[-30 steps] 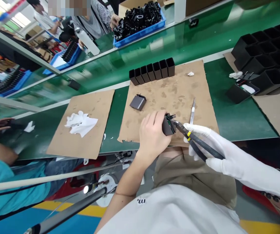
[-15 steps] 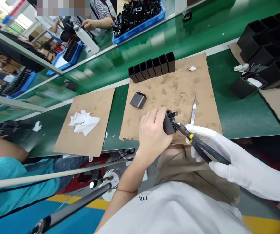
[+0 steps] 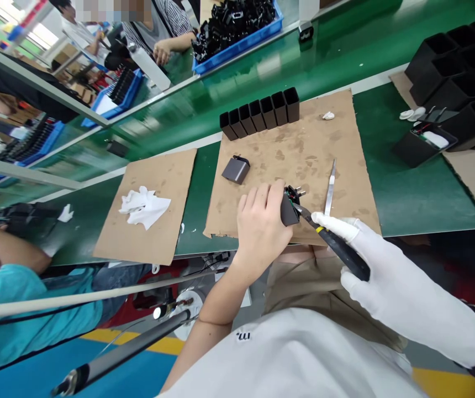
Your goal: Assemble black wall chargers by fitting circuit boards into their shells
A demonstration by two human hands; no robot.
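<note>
My bare left hand (image 3: 262,224) is wrapped round a dark charger (image 3: 289,210) above the front edge of a cardboard sheet (image 3: 279,166). Metal prongs and a bit of green circuit board show at the charger's open end. In my white-gloved right hand (image 3: 365,265) is a pair of pliers (image 3: 341,247) with black handles and a yellow band. The jaws reach into the charger's open end; their exact grip is hidden. Tweezers (image 3: 331,188) lie on the cardboard just beyond my right hand. Another grey charger (image 3: 236,169) lies farther left on the sheet.
A row of black open cases (image 3: 260,114) stands at the cardboard's back edge. More large black cases (image 3: 461,83) crowd the right. A white glove (image 3: 145,207) lies on a second cardboard at left. A co-worker's arm (image 3: 14,246) rests on the bench. A blue tray (image 3: 237,47) stands behind.
The plier handles have come closer together in my right hand, which has turned and moved slightly left. The charger's prongs now point a little differently. My left hand keeps its hold.
</note>
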